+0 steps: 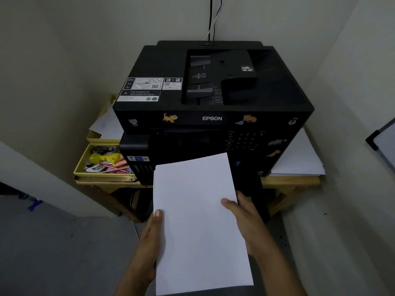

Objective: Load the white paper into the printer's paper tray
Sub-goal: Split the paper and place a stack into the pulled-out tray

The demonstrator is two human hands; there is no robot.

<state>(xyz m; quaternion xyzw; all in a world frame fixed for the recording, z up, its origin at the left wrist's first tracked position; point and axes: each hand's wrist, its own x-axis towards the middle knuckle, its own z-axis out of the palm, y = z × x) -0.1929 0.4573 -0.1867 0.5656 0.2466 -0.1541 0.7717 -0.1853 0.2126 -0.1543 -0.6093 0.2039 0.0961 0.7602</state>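
A stack of white paper is held flat in front of the black Epson printer. Its far edge lies over the printer's lower front. My left hand grips the left edge, thumb on top. Along the right edge my right hand holds on, thumb on the sheet, fingers underneath. The paper hides the printer's lower front, so the paper tray is out of sight.
The printer stands on a wooden table in a corner between walls. A yellow tray of stationery sits at its left, loose white sheets at its right. A whiteboard edge shows at far right.
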